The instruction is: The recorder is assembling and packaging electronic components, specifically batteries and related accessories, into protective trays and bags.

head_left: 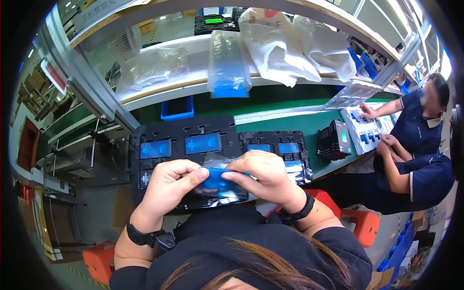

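You've got a blue piece (216, 181) pinched in your left hand (175, 182) and right hand (265, 175), black tray (178, 145) below holding blue panels (203, 143), green table (285, 122) past its far edge.

A green workbench (290, 123), black moulded trays (178, 137) and shelving (195, 60) suggest a factory workshop.
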A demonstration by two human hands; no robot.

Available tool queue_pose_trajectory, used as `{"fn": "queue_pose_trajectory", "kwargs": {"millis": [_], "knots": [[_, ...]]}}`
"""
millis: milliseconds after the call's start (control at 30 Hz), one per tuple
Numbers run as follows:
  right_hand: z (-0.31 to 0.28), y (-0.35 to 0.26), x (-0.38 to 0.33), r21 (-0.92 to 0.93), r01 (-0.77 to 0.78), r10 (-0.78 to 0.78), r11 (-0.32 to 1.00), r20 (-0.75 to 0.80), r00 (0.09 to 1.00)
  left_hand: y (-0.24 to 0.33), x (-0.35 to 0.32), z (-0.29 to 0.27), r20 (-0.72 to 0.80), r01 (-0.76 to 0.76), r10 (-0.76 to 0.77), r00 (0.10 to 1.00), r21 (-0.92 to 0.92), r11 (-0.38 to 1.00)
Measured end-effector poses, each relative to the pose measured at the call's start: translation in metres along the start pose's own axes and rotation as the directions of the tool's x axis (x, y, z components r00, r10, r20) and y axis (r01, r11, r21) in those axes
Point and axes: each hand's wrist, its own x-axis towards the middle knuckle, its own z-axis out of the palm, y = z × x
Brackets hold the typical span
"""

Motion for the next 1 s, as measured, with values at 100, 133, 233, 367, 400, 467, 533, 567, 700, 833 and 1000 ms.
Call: {"fn": "queue_pose_trajectory", "kwargs": {"millis": [100, 133, 233, 367, 400, 467, 533, 567, 700, 833, 1000], "knots": [[0.022, -0.006, 0.014, -0.029, 0.02, -0.023, 0.999, -0.103, 0.994, 0.0, -0.012, -0.028, -0.029, -0.058, 0.063, 0.998, 0.143, 0.988], [0.028, -0.008, 0.017, -0.057, 0.027, -0.037, 0.998, -0.179, 0.983, -0.002, -0.016, -0.039, -0.027, -0.051, 0.055, 0.998, 0.141, 0.989], [0.038, -0.007, 0.019, 0.14, -0.326, 0.346, 0.935, -0.567, 0.748, -0.009, -0.023, -0.074, -0.232, -0.29, 0.395, 0.889, 0.382, 0.878], [0.046, 0.0, 0.015, 0.257, -0.514, 0.573, 0.819, -0.429, 0.699, -0.023, -0.027, -0.108, -0.586, -0.458, 0.493, 0.644, 0.221, 0.861], [0.049, -0.009, 0.019, 0.13, -0.587, 0.589, 0.799, -0.361, 0.723, -0.027, -0.027, -0.116, -0.568, -0.497, 0.536, 0.625, 0.239, 0.834], [0.054, -0.009, 0.014, 0.045, -0.676, 0.671, 0.736, -0.185, 0.718, -0.03, -0.025, -0.119, -0.591, -0.525, 0.512, 0.623, 0.168, 0.834], [0.063, -0.001, 0.008, -0.043, -0.673, 0.664, 0.738, -0.134, 0.736, -0.035, -0.013, -0.12, -0.606, -0.565, 0.496, 0.622, 0.092, 0.82], [0.067, -0.001, 0.006, -0.07, -0.67, 0.664, 0.739, -0.094, 0.742, -0.038, -0.007, -0.12, -0.623, -0.606, 0.486, 0.612, 0.025, 0.795], [0.082, 0.001, -0.004, -0.213, -0.634, 0.648, 0.743, -0.004, 0.761, -0.053, 0.014, -0.122, -0.588, -0.467, 0.238, 0.773, -0.273, 0.841], [0.081, 0.002, 0.0, -0.226, -0.659, 0.678, 0.718, 0.014, 0.734, -0.057, 0.015, -0.123, -0.584, -0.438, 0.2, 0.787, -0.299, 0.848], [0.078, 0.003, -0.001, -0.189, -0.684, 0.703, 0.705, 0.056, 0.709, -0.056, 0.014, -0.121, -0.556, -0.425, 0.209, 0.805, -0.293, 0.856]]}}
